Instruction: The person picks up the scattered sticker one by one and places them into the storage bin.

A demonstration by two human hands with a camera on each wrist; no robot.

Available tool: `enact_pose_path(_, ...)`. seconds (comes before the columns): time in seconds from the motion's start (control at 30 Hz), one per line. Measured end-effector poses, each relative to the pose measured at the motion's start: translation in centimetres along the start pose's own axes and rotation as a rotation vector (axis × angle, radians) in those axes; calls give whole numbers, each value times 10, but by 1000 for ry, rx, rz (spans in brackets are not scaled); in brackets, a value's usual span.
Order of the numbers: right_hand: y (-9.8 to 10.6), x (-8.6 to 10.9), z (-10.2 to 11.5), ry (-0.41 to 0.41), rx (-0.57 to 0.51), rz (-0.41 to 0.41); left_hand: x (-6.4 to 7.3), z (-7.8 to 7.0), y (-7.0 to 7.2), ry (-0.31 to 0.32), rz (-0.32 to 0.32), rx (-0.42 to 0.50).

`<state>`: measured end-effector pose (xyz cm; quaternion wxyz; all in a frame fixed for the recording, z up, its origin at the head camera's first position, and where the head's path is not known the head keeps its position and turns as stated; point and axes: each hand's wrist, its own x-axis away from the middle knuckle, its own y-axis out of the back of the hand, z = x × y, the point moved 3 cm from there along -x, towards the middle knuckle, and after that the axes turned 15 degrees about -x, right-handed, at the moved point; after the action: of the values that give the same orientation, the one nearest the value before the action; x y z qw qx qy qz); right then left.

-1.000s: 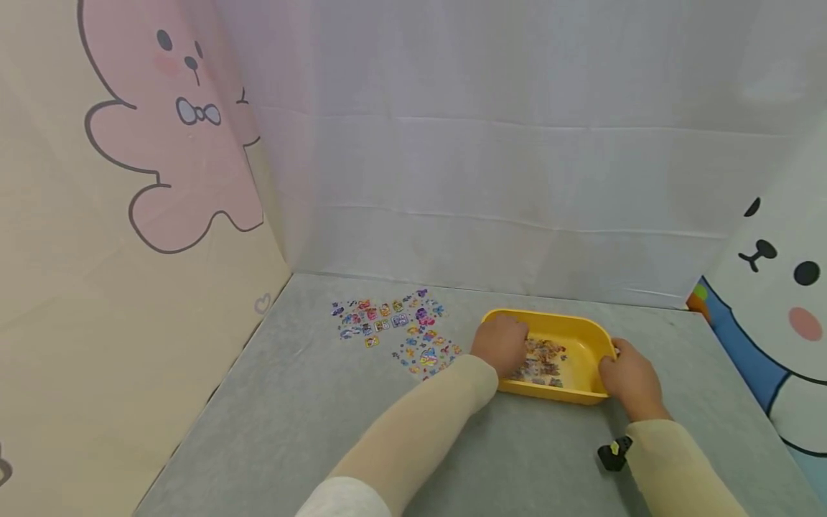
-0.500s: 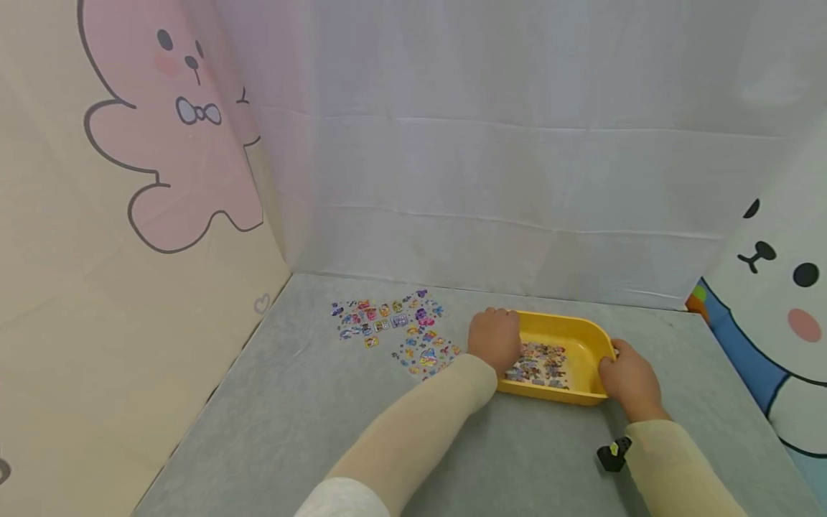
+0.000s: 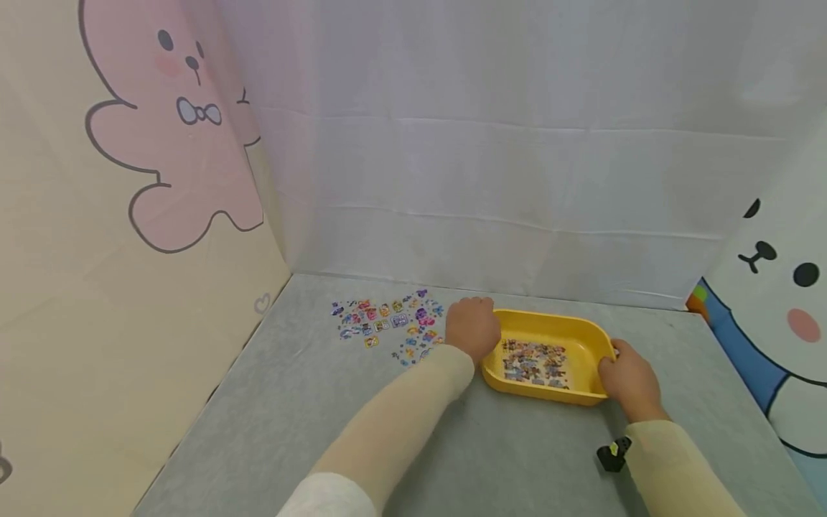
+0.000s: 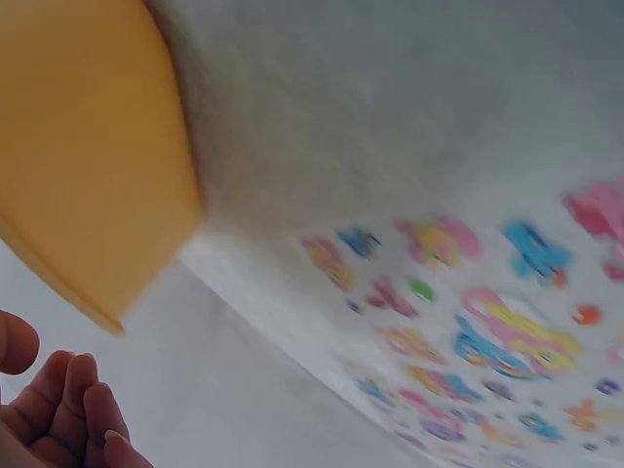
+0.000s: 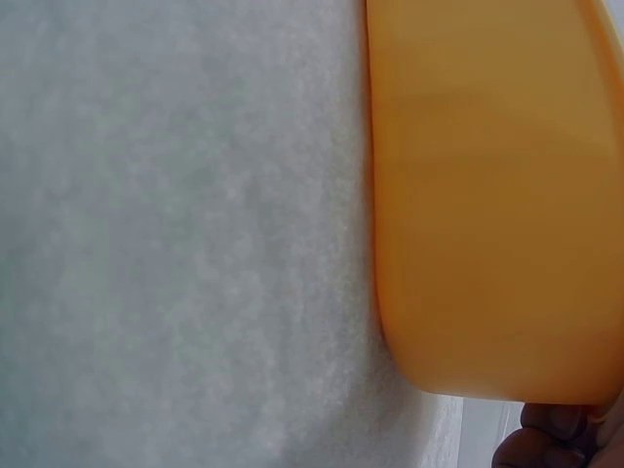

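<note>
A yellow plastic tray (image 3: 549, 393) lies on the right half of the table, with a sheet of small colourful cartoon stickers (image 3: 535, 365) inside it. My right hand (image 3: 629, 378) grips the tray's right end by the rim; in the right wrist view only a few fingertips (image 5: 556, 434) show below the tray wall. Just off the tray's left end is my left hand (image 3: 472, 328), holding nothing. The left wrist view shows its fingers (image 4: 68, 395) loosely bent and the thumb apart. Beside it, more sticker sheets (image 3: 381, 316) lie flat on the table, the nearest partly covered by the hand.
The grey tabletop (image 3: 271, 431) meets a white cloth wall (image 3: 484, 179) at the back. A pink cartoon figure (image 3: 194, 158) is on the left wall and a white one (image 3: 788, 287) on the right. A small black device (image 3: 614, 454) sits at the right wrist.
My left hand has come out of the tray and moved left past its end, uncovering the sticker sheet inside and covering part of the one outside. The right hand and tray have stayed put.
</note>
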<state>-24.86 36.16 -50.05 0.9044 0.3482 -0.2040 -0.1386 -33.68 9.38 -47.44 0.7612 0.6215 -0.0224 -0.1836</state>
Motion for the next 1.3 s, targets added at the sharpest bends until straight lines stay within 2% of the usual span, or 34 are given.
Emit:
enact_pose_path(0.13, 0, 0, 1, -1, -4, 1, -8, 31, -16, 95, -2, 58)
enact_pose_path(0.23, 1, -1, 1, 5, -6, 1, -8, 55, -26, 132, 23, 78)
enact_pose_path(0.4, 1, 0, -1, 0, -12, -6, -3, 87, -44, 106, 61, 82)
enact_pose_path(0.57, 0, 2, 0, 2, -16, -8, 8, 109, -62, 81, 99, 78)
enact_pose_path(0.8, -1, -1, 0, 6, -6, -16, 17, 129, -84, 78, 193, 75)
enact_pose_path(0.9, 0, -1, 0, 7, -5, -16, 20, 136, -91, 91, 212, 130)
enact_pose_path(1.0, 0, -2, -1, 5, -5, -12, 28, 141, -90, 81, 230, 145)
enact_pose_path(1.13, 0, -2, -1, 9, -3, -15, 43, 145, -84, 43, 253, 89)
enact_pose_path(1.3, 0, -2, -2, 16, 1, -12, 61, 145, -78, 38, 282, 87)
